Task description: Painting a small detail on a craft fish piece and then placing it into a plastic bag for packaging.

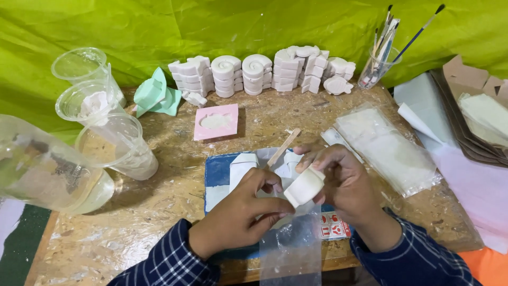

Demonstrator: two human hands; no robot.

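Observation:
My right hand grips a white plaster cast piece above the blue mat. My left hand pinches the piece's lower end, together with a clear plastic bag that hangs down below both hands. A wooden stick and folded white paper lie on the mat just behind my hands.
A pink mould filled with white plaster sits behind the mat. Rows of white casts line the back. Clear cups and a water container stand left. A cup of brushes, plastic bags and cardboard lie right.

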